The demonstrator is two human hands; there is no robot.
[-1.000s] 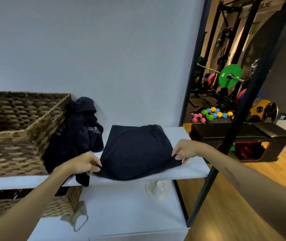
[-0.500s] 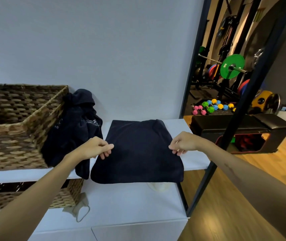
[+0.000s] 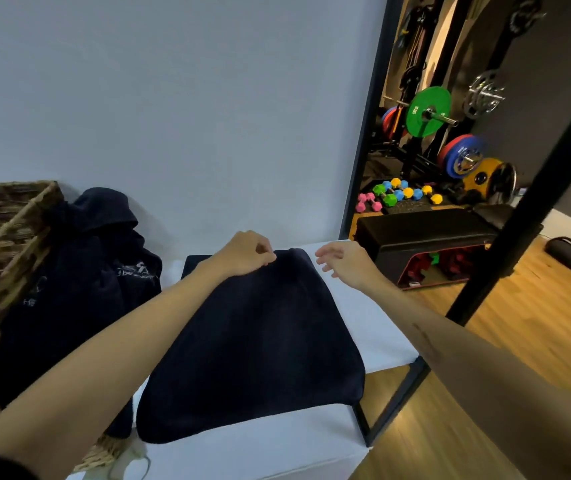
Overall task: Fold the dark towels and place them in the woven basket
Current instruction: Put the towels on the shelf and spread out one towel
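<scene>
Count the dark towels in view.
2: one towel lies folded on the white table; a crumpled towel is heaped beside the woven basket. The heap may hide more.

Single head-worn wide-angle view, looking forward and down.

Camera sits above and behind both forearms, close over the white table (image 3: 374, 327), facing the pale wall (image 3: 173, 98). Left hand (image 3: 242, 254) and right hand (image 3: 343, 261) lie mid-frame; gym gear (image 3: 428, 112) fills the right edge. Straight edges bow outward. No second view.
</scene>
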